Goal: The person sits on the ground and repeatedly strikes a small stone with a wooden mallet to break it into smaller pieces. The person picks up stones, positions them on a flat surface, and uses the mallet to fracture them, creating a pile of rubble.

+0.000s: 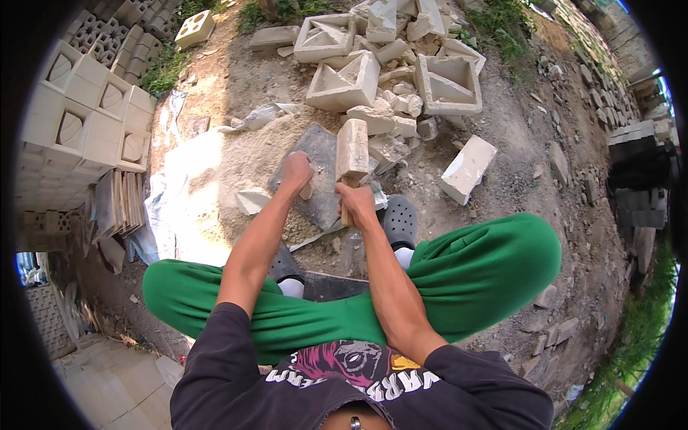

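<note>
My right hand [356, 201] grips the wooden handle of a mallet with a pale block head [352, 149], held upright over a grey slab [320, 170] on the ground. My left hand [297, 171] is closed around a small pale piece of stone [307, 190] resting on that slab. Sand and stone dust lie around the slab. I sit with knees spread in green trousers, grey clogs just behind the slab.
A heap of broken pale cast blocks [390, 72] lies beyond the slab. A loose pale brick [467, 168] lies to the right. Stacked decorative blocks [86, 107] stand at left, with flat boards [122, 204] leaning beside them. Rubble covers the ground at right.
</note>
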`<state>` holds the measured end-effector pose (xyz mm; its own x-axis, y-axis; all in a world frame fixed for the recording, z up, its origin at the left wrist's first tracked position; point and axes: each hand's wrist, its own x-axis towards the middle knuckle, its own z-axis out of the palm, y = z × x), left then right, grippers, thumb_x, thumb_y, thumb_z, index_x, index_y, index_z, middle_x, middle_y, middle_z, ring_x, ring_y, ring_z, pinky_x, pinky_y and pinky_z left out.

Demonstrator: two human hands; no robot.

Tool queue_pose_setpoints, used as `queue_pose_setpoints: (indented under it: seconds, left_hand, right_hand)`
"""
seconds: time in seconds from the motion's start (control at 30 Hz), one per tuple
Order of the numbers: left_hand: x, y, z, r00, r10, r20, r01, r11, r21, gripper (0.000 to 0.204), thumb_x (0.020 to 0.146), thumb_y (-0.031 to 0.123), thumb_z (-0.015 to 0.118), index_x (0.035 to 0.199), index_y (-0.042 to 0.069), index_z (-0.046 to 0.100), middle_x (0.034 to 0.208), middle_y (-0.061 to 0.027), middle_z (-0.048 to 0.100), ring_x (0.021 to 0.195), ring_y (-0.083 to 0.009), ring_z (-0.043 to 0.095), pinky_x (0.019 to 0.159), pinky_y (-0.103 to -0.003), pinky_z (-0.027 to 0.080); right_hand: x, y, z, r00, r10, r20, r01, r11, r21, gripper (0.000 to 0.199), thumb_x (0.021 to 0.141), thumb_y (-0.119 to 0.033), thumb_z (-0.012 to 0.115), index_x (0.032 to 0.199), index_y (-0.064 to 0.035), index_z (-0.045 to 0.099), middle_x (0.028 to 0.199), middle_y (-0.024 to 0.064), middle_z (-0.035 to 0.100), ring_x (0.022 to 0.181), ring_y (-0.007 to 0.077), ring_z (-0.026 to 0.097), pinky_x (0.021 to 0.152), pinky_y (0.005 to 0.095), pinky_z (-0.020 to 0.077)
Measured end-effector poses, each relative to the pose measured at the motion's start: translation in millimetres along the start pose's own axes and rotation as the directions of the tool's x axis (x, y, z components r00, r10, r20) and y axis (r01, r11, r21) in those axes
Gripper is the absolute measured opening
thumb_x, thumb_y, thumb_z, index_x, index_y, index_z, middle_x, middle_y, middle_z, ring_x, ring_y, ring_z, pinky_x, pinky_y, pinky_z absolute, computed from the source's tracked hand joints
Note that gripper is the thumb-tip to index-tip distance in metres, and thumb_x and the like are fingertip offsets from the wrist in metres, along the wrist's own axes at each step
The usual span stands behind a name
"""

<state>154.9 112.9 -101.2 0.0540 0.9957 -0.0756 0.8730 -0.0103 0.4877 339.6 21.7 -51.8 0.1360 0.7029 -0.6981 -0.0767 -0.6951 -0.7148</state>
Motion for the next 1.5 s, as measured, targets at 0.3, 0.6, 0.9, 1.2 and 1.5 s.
queue_pose_setpoints:
  seconds: [0.3,0.6,0.9,1.2,1.5]
  left_hand:
    - [-5.9,-38.0,-22.3,0.988,-0.116,-0.104,0.127,0.985,0.114,0.060,0.085,0.041,0.073,0.133,0.007,0.060,0.132,-0.0211,0.059,0.115,-0.0378,0.061,0.096,-0.048,0.051]
    - [-37.2,-12.0,0.3,0.913,-0.270,0.306,0.226,0.959,0.173,0.073,0.072,0.049,0.085,0.118,-0.001,0.059,0.126,-0.0284,0.058,0.111,-0.0422,0.063,0.095,-0.046,0.052]
    - [27.7,-1.1,-37.0,0.891,-0.449,-0.065,0.379,0.815,-0.438,0.068,0.083,0.045,0.074,0.131,0.000,0.059,0.124,-0.0210,0.066,0.110,-0.0363,0.065,0.097,-0.043,0.051]
    - [-95.8,-137.2,-61.6,0.887,-0.444,-0.124,0.460,0.836,0.299,0.071,0.086,0.042,0.071,0.141,0.006,0.048,0.148,-0.0194,0.043,0.137,-0.0346,0.043,0.109,-0.047,0.042]
    - [-130.0,-164.5,-78.2,0.713,-0.653,0.256,0.700,0.687,-0.197,0.058,0.070,0.036,0.091,0.110,0.003,0.064,0.106,-0.0161,0.067,0.100,-0.0280,0.064,0.083,-0.040,0.052]
  right_hand:
    - [-1.4,-0.2,0.4,1.000,0.022,-0.007,-0.022,1.000,-0.009,0.040,0.074,-0.024,0.076,0.084,0.0132,0.067,0.070,0.0147,0.068,0.054,0.0221,0.068,0.051,0.0346,0.0562]
    - [1.0,1.9,-0.2,0.999,0.045,0.004,-0.045,0.999,0.004,0.034,0.076,-0.021,0.075,0.083,0.0110,0.065,0.069,0.0123,0.066,0.051,0.0214,0.064,0.047,0.0343,0.0532]
    - [-1.2,-11.1,-6.3,0.998,0.059,-0.008,-0.058,0.992,0.108,0.029,0.078,-0.018,0.073,0.085,0.0077,0.063,0.070,0.0118,0.062,0.051,0.0222,0.063,0.046,0.0358,0.0536]
    - [-3.2,1.0,6.2,0.995,0.077,0.055,-0.082,0.992,0.096,0.029,0.076,-0.017,0.072,0.083,0.0103,0.065,0.067,0.0120,0.062,0.049,0.0218,0.062,0.045,0.0349,0.0508]
    - [1.3,23.5,23.2,0.991,0.090,0.103,-0.095,0.994,0.052,0.031,0.075,-0.017,0.072,0.086,0.0111,0.066,0.067,0.0128,0.063,0.050,0.0224,0.062,0.047,0.0357,0.0510]
